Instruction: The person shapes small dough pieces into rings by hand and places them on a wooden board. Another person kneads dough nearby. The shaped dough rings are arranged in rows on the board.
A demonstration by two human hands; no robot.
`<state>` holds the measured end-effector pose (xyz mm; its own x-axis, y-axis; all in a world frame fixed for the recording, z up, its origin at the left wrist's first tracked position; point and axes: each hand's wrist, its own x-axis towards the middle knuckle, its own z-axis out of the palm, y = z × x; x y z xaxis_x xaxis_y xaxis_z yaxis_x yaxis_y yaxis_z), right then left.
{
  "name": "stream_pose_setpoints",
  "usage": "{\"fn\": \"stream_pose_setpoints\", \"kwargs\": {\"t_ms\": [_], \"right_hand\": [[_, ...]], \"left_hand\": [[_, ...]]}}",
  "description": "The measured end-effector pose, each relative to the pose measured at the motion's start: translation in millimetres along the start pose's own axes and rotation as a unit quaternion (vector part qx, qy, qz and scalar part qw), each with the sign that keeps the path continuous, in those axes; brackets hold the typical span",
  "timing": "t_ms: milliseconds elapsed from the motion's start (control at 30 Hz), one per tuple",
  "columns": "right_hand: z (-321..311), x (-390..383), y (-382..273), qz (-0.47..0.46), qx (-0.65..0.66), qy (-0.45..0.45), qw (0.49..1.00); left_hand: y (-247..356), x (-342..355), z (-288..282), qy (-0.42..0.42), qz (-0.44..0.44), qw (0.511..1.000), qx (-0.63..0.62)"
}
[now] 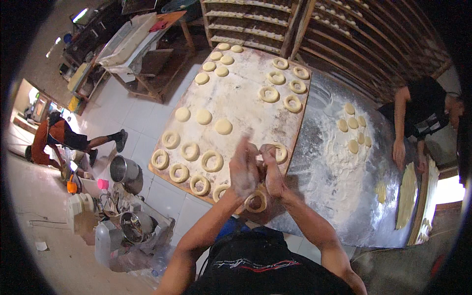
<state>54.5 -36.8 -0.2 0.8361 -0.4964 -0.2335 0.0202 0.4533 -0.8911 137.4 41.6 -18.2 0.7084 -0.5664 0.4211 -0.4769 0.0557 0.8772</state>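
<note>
Over the near part of a floured wooden board (241, 105), my two hands are close together. My left hand (244, 169) points its fingers up and away, stretched out and smeared by motion. Beside it my right hand (272, 172) has its fingers curled in; anything inside them is hidden. Just past the right hand lies a dough ring (281, 153), partly covered by it. Another dough ring (255, 201) shows below, between my wrists. Several more rings, such as this dough ring (212, 161), lie to the left, with flat dough rounds (223, 126) behind them.
To the right, a metal table (314, 172) carries loose flour, several dough pieces (353, 123) and a long dough sheet (407, 196). A co-worker (418, 110) stands at its far right side. Wooden racks (248, 24) stand behind. Mixers (132, 226) and another person (61, 137) are left.
</note>
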Motion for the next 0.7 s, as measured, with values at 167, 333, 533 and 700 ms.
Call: {"fn": "stream_pose_setpoints", "kwargs": {"t_ms": [167, 333, 533, 700], "right_hand": [[8, 12, 2, -0.041, -0.071, 0.026, 0.996], [12, 30, 12, -0.068, -0.07, 0.046, 0.994], [-1, 71, 7, -0.108, -0.319, 0.076, 0.939], [-41, 75, -4, -0.263, -0.27, 0.258, 0.89]], "left_hand": [[-7, 20, -5, 0.019, -0.072, 0.996, -0.057], [-12, 23, -4, -0.035, 0.099, 0.992, 0.065], [-46, 59, -10, -0.049, -0.164, 0.985, 0.018], [-75, 89, -21, 0.05, -0.003, 0.984, 0.171]]}}
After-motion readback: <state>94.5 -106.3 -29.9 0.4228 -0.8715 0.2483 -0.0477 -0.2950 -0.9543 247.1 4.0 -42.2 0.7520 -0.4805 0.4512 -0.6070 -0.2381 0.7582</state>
